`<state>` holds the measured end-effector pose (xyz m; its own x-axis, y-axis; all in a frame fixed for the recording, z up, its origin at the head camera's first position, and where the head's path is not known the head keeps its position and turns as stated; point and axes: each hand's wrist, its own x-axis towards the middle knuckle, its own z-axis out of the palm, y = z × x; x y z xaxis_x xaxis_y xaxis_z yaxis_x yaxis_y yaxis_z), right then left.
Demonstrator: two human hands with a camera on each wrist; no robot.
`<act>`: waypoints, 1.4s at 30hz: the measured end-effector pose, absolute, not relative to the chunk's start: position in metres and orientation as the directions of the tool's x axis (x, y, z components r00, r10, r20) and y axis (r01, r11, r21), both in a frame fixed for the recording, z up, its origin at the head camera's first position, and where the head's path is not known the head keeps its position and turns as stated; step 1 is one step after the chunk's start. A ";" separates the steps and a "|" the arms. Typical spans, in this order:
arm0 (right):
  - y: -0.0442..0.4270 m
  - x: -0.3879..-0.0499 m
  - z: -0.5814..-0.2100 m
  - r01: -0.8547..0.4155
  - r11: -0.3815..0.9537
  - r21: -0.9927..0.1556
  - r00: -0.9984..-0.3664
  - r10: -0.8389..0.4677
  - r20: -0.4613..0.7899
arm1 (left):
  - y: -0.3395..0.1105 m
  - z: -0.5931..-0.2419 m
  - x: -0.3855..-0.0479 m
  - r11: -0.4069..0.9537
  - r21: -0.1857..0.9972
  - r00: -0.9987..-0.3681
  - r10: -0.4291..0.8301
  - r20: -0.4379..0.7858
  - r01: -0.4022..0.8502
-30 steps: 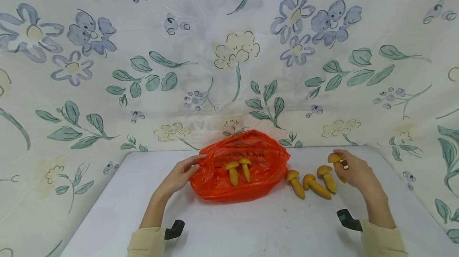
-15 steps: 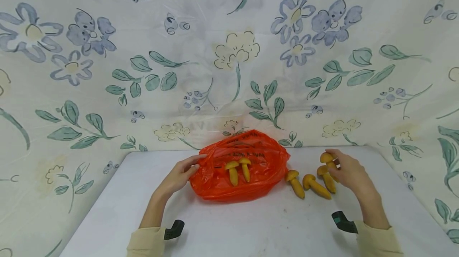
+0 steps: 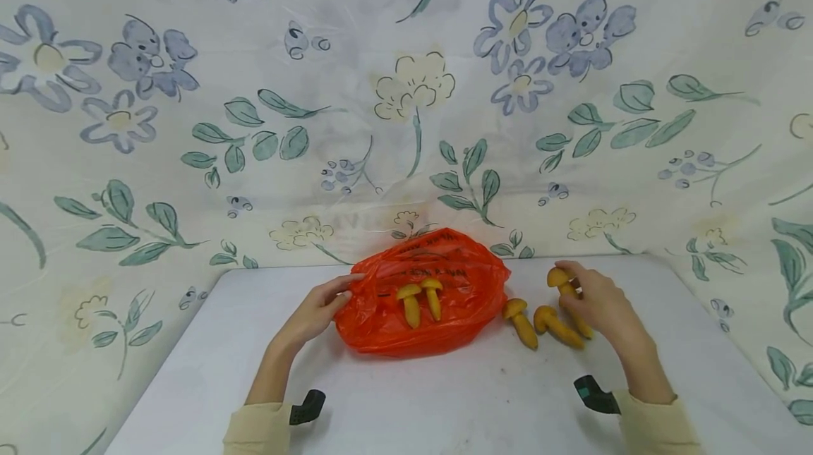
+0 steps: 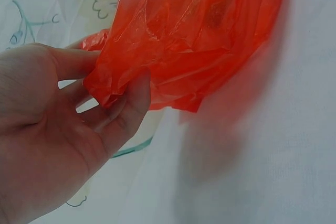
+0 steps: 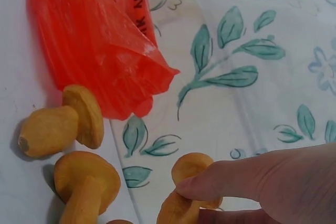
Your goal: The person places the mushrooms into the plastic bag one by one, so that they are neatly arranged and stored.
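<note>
A red plastic bag (image 3: 381,324) lies on the white table with two yellow-brown mushrooms (image 3: 411,308) on it. At its left edge my left hand (image 3: 312,314) grips the plastic between thumb and fingers; the left wrist view shows the crumpled bag edge (image 4: 121,72) there. My right hand (image 3: 606,303) pinches a mushroom (image 3: 560,278) by its stem, above another mushroom that it partly hides. Between this hand and the bag lie two more mushrooms (image 3: 522,324) (image 3: 559,328). In the right wrist view the thumb presses on the held mushroom (image 5: 191,169).
A floral cloth (image 3: 356,123) hangs behind the far edge of the white table (image 3: 444,405). Black devices (image 3: 308,407) (image 3: 595,395) sit at both wrists, by the cuffs of beige sleeves.
My right hand has moved left with its mushroom, from the right of the loose mushrooms to above the rightmost one. The left hand keeps its grip on the bag. The head view has shifted slightly.
</note>
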<state>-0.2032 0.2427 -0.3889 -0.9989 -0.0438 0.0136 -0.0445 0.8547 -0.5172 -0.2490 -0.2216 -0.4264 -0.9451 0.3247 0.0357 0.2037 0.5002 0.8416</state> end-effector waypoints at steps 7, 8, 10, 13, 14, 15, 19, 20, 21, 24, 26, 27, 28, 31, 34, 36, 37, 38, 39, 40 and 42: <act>0.232 -0.202 -0.390 -0.069 0.862 -0.502 -0.998 -0.064 0.027 | -0.224 -0.426 -0.248 0.496 0.843 -0.944 0.326 0.040 0.207; 0.230 -0.201 -0.390 -0.077 0.860 -0.504 -0.997 -0.070 0.031 | -0.224 -0.426 -0.248 0.498 0.843 -0.946 0.322 0.039 0.204; 0.226 -0.200 -0.390 -0.088 0.860 -0.503 -0.996 -0.079 0.040 | -0.223 -0.425 -0.248 0.500 0.841 -0.945 0.326 0.041 0.209; 0.222 -0.199 -0.390 -0.103 0.860 -0.500 -0.995 -0.090 0.049 | -0.222 -0.424 -0.248 0.502 0.838 -0.944 0.328 0.043 0.212; 0.220 -0.199 -0.390 -0.105 0.860 -0.499 -0.994 -0.092 0.051 | -0.221 -0.424 -0.248 0.503 0.837 -0.943 0.329 0.044 0.214; 0.219 -0.199 -0.390 -0.106 0.861 -0.498 -0.994 -0.092 0.053 | -0.221 -0.424 -0.248 0.505 0.835 -0.942 0.332 0.047 0.220; 0.214 -0.199 -0.390 -0.114 0.854 -0.508 -0.993 -0.098 0.058 | -0.220 -0.424 -0.247 0.505 0.838 -0.946 0.323 0.040 0.208; 0.212 -0.199 -0.390 -0.114 0.852 -0.510 -0.993 -0.099 0.056 | -0.220 -0.424 -0.247 0.508 0.837 -0.946 0.322 0.035 0.204; 0.211 -0.199 -0.390 -0.115 0.852 -0.511 -0.993 -0.101 0.057 | -0.220 -0.424 -0.247 0.508 0.838 -0.947 0.320 0.030 0.199; 0.207 -0.200 -0.391 -0.121 0.848 -0.516 -0.993 -0.109 0.054 | -0.220 -0.424 -0.246 0.510 0.840 -0.950 0.313 0.019 0.185; 0.205 -0.201 -0.391 -0.122 0.844 -0.522 -0.992 -0.111 0.051 | -0.220 -0.425 -0.246 0.510 0.840 -0.950 0.311 0.018 0.183; 0.203 -0.201 -0.390 -0.124 0.841 -0.527 -0.992 -0.115 0.051 | -0.220 -0.425 -0.246 0.509 0.841 -0.950 0.312 0.020 0.185; 0.202 -0.202 -0.390 -0.127 0.838 -0.530 -0.992 -0.117 0.051 | -0.221 -0.425 -0.246 0.509 0.840 -0.950 0.313 0.022 0.188; 0.197 -0.203 -0.388 -0.144 0.831 -0.537 -0.989 -0.128 0.068 | -0.222 -0.424 -0.245 0.504 0.840 -0.946 0.323 0.033 0.201; 0.191 -0.204 -0.386 -0.157 0.825 -0.543 -0.988 -0.135 0.081 | -0.223 -0.423 -0.245 0.502 0.836 -0.941 0.335 0.046 0.219; 0.188 -0.205 -0.384 -0.161 0.818 -0.552 -0.987 -0.137 0.084 | -0.223 -0.423 -0.244 0.501 0.835 -0.939 0.339 0.051 0.226; 0.186 -0.205 -0.383 -0.166 0.816 -0.554 -0.986 -0.140 0.088 | -0.223 -0.423 -0.244 0.502 0.834 -0.940 0.337 0.053 0.227; 0.184 -0.206 -0.382 -0.169 0.812 -0.559 -0.986 -0.144 0.089 | -0.223 -0.423 -0.245 0.503 0.833 -0.940 0.338 0.054 0.229; 0.183 -0.206 -0.381 -0.175 0.808 -0.562 -0.984 -0.149 0.093 | -0.222 -0.423 -0.245 0.504 0.833 -0.940 0.336 0.054 0.228; 0.182 -0.207 -0.379 -0.180 0.806 -0.564 -0.984 -0.153 0.096 | -0.223 -0.424 -0.245 0.506 0.832 -0.940 0.337 0.053 0.228; 0.180 -0.208 -0.377 -0.185 0.801 -0.569 -0.983 -0.155 0.100 | -0.222 -0.424 -0.245 0.507 0.832 -0.941 0.335 0.051 0.225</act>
